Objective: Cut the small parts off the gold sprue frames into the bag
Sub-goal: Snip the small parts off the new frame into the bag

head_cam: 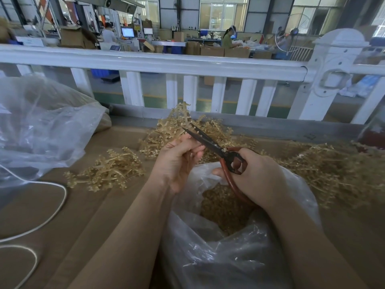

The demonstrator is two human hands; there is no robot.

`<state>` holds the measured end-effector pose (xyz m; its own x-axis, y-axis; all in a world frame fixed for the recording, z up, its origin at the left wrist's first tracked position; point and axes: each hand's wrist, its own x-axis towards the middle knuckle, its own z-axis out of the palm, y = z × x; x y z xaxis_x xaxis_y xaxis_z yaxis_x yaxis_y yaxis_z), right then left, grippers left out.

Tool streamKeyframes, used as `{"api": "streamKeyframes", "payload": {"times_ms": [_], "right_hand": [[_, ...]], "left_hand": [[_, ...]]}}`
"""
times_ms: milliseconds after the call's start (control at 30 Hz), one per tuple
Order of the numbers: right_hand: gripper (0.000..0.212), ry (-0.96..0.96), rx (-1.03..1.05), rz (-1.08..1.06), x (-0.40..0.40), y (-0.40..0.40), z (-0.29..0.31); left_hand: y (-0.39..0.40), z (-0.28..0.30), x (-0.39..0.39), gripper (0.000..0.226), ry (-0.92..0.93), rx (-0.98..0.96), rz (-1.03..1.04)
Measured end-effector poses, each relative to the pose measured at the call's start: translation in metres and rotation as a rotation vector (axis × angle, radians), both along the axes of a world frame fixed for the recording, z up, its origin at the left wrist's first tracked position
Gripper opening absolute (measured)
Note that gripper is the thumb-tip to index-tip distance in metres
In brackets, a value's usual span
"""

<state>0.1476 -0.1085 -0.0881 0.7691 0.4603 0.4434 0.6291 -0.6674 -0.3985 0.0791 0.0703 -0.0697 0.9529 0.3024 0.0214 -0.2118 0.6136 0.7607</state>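
There is one view only, from a wide-angle camera worn on the person's head, looking forward and steeply down. It sits close over the two hands, left hand (179,161) and right hand (258,176), with both forearms running in from the bottom edge. The brown counter (87,215) fills the lower half. Beyond it the white railing (158,63) crosses the frame, bowed by the lens, and the far workshop shows small along the top
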Motion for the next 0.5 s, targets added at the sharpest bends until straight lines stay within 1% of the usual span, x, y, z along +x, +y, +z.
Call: {"api": "streamKeyframes", "payload": {"times_ms": [133,333,400,500], "right_hand": [[0.065,-0.027,-0.007,0.009,0.0002,0.0003,-0.0008],[0.067,-0.039,-0.002,0.002,0.0014,0.0007,-0.0023],[0.070,-0.038,0.006,-0.001,0.0018,0.0013,-0.0032],[0.075,-0.041,0.017,-0.008,0.0016,0.0015,-0.0045]], "left_hand": [[-0.0011,0.0001,-0.0010,0.020,0.014,0.041,0.001],[-0.0002,0.0008,-0.0030,0.015,0.017,0.105,-0.032],[-0.0001,0.0008,-0.0030,0.016,0.019,0.101,-0.043],[-0.0013,0.0012,-0.0034,0.011,0.016,0.067,-0.072]]}}
